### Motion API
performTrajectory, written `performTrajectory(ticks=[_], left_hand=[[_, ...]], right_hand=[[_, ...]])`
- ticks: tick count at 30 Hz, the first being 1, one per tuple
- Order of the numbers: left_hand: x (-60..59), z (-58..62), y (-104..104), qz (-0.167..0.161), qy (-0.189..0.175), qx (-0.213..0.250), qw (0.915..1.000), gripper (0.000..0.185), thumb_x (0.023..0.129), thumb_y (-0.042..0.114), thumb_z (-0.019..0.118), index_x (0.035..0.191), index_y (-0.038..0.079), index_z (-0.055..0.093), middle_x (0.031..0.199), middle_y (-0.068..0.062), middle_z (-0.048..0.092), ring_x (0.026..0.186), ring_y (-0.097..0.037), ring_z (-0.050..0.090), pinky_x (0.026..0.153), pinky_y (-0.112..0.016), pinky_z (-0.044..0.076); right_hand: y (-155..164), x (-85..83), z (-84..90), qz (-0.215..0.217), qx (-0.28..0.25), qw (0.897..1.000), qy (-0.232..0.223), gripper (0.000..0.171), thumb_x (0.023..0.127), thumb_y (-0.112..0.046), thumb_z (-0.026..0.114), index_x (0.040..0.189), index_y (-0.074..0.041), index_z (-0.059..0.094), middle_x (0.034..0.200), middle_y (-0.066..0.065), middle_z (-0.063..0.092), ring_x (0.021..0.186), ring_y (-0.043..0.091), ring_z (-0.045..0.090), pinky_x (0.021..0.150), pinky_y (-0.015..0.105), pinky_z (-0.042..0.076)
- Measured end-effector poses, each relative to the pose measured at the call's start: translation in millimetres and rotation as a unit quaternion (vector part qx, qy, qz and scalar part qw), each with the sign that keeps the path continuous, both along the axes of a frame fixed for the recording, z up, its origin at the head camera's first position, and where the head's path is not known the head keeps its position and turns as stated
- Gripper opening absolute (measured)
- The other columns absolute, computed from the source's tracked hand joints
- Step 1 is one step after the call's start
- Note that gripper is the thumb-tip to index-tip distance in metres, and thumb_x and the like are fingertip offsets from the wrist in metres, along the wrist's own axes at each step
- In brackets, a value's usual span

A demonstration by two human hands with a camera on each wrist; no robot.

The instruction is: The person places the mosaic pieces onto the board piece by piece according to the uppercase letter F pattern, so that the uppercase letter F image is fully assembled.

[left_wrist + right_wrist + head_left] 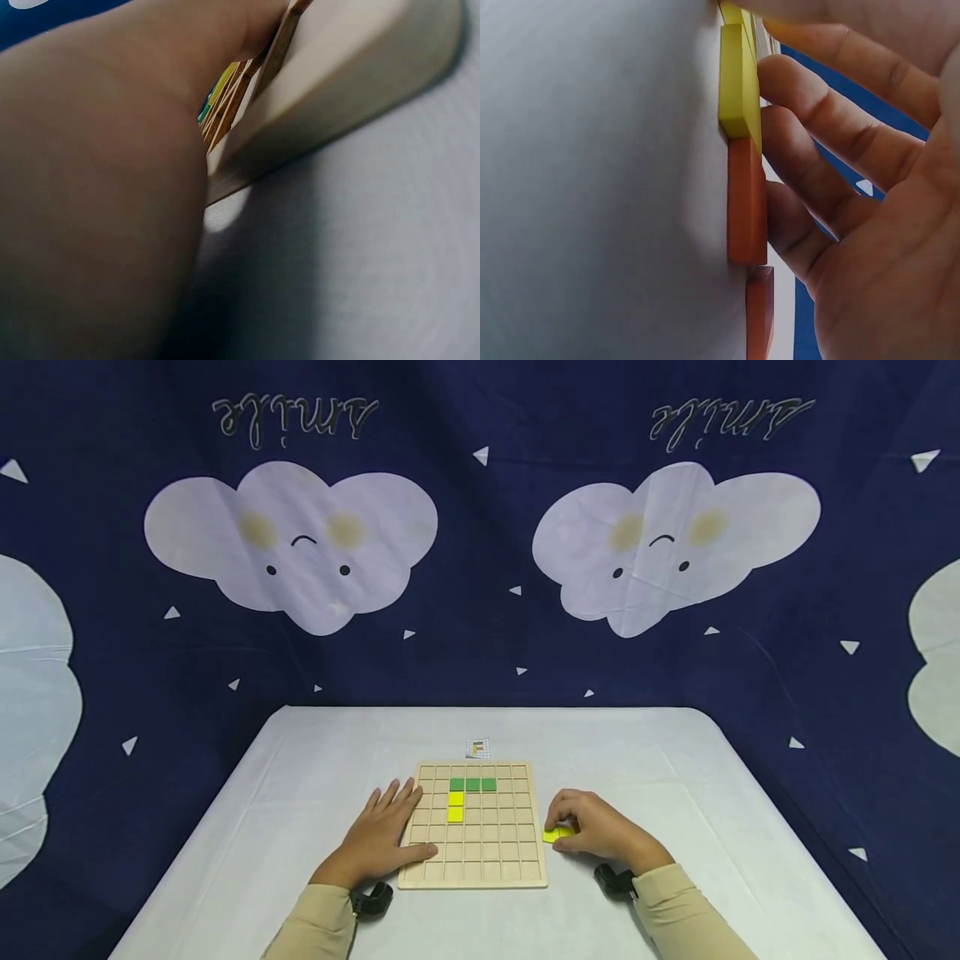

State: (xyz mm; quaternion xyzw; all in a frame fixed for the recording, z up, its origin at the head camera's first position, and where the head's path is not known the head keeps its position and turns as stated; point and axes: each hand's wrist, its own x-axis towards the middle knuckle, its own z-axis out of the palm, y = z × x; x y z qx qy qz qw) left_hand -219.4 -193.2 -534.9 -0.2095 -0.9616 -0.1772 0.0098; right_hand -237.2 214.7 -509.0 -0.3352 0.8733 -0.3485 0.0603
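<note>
A wooden grid board (487,852) lies in the middle of the white table. On it sit a row of three green tiles (472,784) and, below their left end, two yellow tiles (455,806). My left hand (386,835) lies flat with straight fingers on the board's left edge; the left wrist view shows the palm (97,187) against the board (337,67). Just right of the board, my right hand (592,828) curls its fingers over a yellow tile (557,834). The right wrist view shows that yellow tile (739,82) under the fingertips (795,82), with orange tiles (746,199) lined up behind it under the palm.
A small pattern card (477,747) lies just behind the board. The white table (675,760) ends at a dark blue cloud-print curtain (480,568) at the back and on both sides. Black wrist straps (613,878) rest near the front edge.
</note>
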Motion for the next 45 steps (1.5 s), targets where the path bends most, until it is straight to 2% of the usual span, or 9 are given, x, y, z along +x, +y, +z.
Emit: performTrajectory(ticks=[4, 12, 24, 33, 45], left_hand=[[0.0, 1.0, 0.7, 0.004, -0.014, -0.007, 0.9999, 0.111, 0.088, 0.079, 0.059, 0.165, 0.004, 0.033, 0.171, -0.014, 0.024, 0.158, -0.037, 0.015, 0.126, -0.056, 0.006], [0.2, -2.2, 0.5, 0.009, -0.015, -0.014, 0.9998, 0.112, 0.087, 0.081, 0.059, 0.165, 0.006, 0.033, 0.172, -0.012, 0.022, 0.158, -0.034, 0.012, 0.126, -0.054, 0.004], [0.6, 1.1, 1.4, 0.006, -0.009, -0.01, 0.9999, 0.111, 0.088, 0.08, 0.06, 0.164, 0.004, 0.035, 0.171, -0.014, 0.024, 0.158, -0.037, 0.015, 0.126, -0.056, 0.007], [-1.5, -1.9, 0.0, 0.007, -0.011, -0.016, 0.9998, 0.113, 0.087, 0.083, 0.058, 0.166, 0.007, 0.033, 0.172, -0.011, 0.021, 0.158, -0.034, 0.012, 0.127, -0.053, 0.004], [-0.4, 0.1, -0.4, 0.004, -0.014, -0.014, 0.9998, 0.112, 0.087, 0.082, 0.059, 0.166, 0.006, 0.032, 0.172, -0.012, 0.021, 0.158, -0.034, 0.012, 0.126, -0.053, 0.003]], right_hand=[[0.4, -1.0, -0.7, 0.006, 0.004, 1.0, 0.0, 0.023, 0.086, -0.004, 0.088, 0.093, -0.022, 0.077, 0.101, -0.011, 0.066, 0.091, 0.015, 0.062, 0.08, 0.031, 0.055], [0.3, 0.8, -0.9, 0.015, 0.003, 1.0, 0.004, 0.023, 0.087, 0.0, 0.086, 0.09, -0.02, 0.075, 0.098, -0.01, 0.065, 0.087, 0.012, 0.062, 0.077, 0.029, 0.056], [0.4, 1.2, -0.6, 0.006, 0.002, 1.0, 0.009, 0.022, 0.088, -0.001, 0.086, 0.088, -0.02, 0.074, 0.096, -0.009, 0.065, 0.085, 0.013, 0.06, 0.074, 0.029, 0.055], [0.1, 0.6, -0.8, 0.001, 0.003, 1.0, 0.008, 0.022, 0.089, -0.003, 0.085, 0.088, -0.021, 0.074, 0.096, -0.009, 0.064, 0.083, 0.012, 0.06, 0.071, 0.029, 0.055], [-1.6, 0.3, 1.1, -0.021, 0.007, 1.0, 0.007, 0.019, 0.089, -0.004, 0.085, 0.087, -0.02, 0.075, 0.096, -0.01, 0.064, 0.083, 0.013, 0.06, 0.071, 0.029, 0.055]])
